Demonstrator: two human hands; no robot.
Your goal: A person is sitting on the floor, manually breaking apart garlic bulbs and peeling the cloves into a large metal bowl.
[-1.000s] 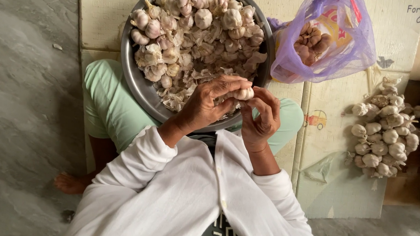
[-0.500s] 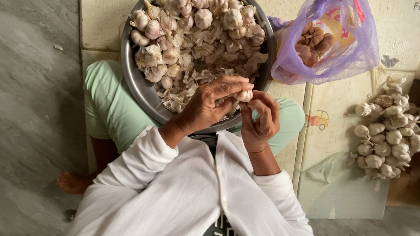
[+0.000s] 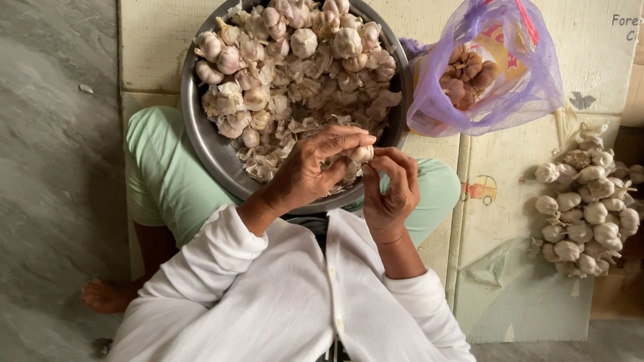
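Observation:
Both hands meet over the near rim of a big steel bowl (image 3: 196, 134) resting on my lap. My left hand (image 3: 309, 169) and my right hand (image 3: 391, 188) pinch one small garlic bulb (image 3: 361, 154) between their fingertips. The bowl is heaped with several garlic bulbs (image 3: 292, 47) and loose papery skins (image 3: 264, 163) toward the near side. White sleeves cover both forearms.
A purple plastic bag (image 3: 490, 65) holding more garlic lies right of the bowl. A pile of garlic bulbs (image 3: 589, 202) sits on the foam mat (image 3: 522, 287) at the far right. Grey stone floor (image 3: 37, 151) lies to the left, with my bare foot (image 3: 103, 298) on it.
The fingers of both hands have shifted slightly around the bulb; the hands stay in the same place over the bowl's rim.

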